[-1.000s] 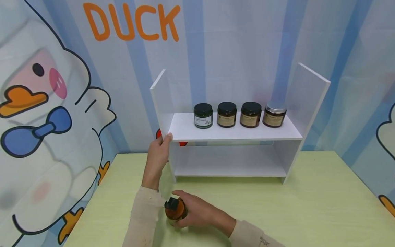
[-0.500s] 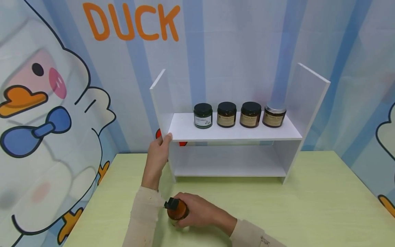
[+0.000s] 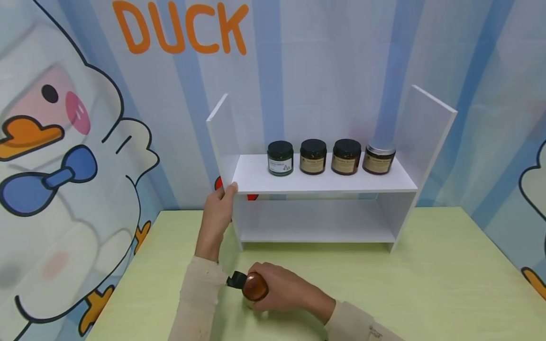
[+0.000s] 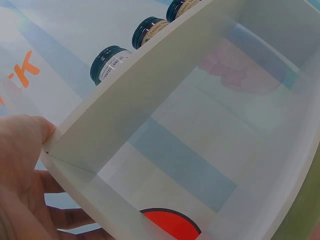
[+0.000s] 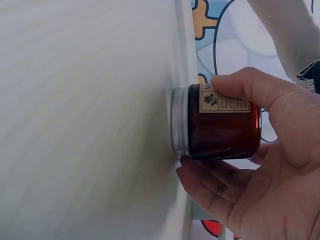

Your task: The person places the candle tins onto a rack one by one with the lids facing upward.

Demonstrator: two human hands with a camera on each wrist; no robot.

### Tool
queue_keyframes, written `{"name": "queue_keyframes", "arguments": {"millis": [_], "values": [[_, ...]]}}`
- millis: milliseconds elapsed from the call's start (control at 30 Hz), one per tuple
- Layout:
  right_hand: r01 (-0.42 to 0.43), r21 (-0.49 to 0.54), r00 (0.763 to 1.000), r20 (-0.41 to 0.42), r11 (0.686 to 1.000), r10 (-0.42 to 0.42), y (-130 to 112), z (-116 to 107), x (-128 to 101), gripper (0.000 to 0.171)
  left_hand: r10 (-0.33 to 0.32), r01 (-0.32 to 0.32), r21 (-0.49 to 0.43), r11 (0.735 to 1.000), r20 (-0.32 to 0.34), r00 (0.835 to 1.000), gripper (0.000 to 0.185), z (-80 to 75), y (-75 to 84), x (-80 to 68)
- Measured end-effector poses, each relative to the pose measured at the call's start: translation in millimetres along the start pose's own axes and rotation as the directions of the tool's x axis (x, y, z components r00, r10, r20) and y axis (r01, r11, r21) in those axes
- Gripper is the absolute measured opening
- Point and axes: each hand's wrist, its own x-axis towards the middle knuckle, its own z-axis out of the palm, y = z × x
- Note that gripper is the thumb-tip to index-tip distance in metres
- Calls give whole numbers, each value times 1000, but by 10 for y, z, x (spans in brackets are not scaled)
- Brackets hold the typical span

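Observation:
My right hand grips a small amber glass jar on the pale green table, close in front of me. In the right wrist view the jar has a silver lid and a tan label. The lid is pressed against the table surface, with the thumb on top and the fingers curled under it. My left hand holds the left front corner of a white two-level shelf, thumb on the upper board's corner. The left wrist view shows that hand against the shelf edge.
Several dark jars stand in a row on the upper board, from a black-lidded one to a silver-lidded one. The lower compartment holds nothing. A cartoon duck backdrop hangs behind and to the left. A black device sits on my left wrist.
My right hand has shifted the amber jar slightly to the right, away from my left forearm. The left hand stays on the shelf corner.

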Motion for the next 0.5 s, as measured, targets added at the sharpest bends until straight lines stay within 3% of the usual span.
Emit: {"name": "queue_keyframes", "arguments": {"millis": [500], "values": [[-115, -213, 992, 28, 970, 124, -107, -134, -103, 45, 3, -3, 4, 1000, 3, 1000, 59, -4, 14, 6]]}}
